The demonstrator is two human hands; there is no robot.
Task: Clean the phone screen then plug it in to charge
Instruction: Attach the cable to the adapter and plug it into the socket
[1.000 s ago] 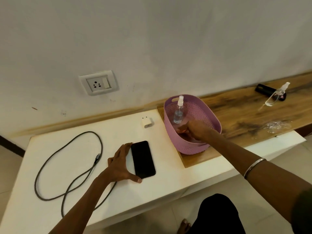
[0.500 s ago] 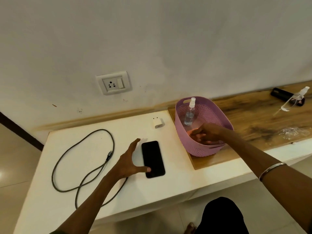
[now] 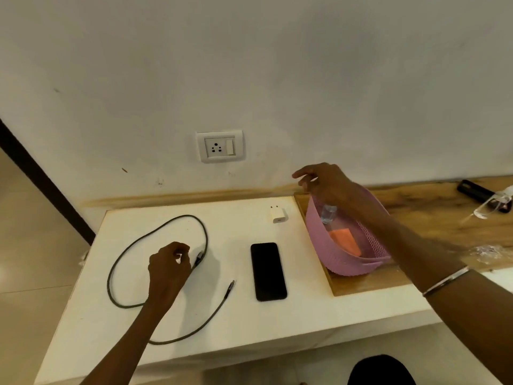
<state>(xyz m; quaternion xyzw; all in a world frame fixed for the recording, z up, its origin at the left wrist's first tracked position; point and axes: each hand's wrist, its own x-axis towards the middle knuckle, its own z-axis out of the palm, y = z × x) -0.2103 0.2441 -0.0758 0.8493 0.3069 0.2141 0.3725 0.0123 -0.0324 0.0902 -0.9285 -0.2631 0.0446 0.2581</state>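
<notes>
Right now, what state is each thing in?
phone, lying flat, screen dark, unplugged
charging cable, lying loose, both ends free
charger adapter, lying unplugged
wall socket, empty
spray bottle, in pink basket, right hand over its top
orange cloth, lying in the basket

The white table point(image 3: 238, 323) carried a looped charging cable point(image 3: 108, 276), a black phone point(image 3: 268, 271), a white charger adapter point(image 3: 278, 215) and a wooden board point(image 3: 433, 218).

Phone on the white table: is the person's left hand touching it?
Apart. The head view shows bare white table between the left hand and the phone.
</notes>
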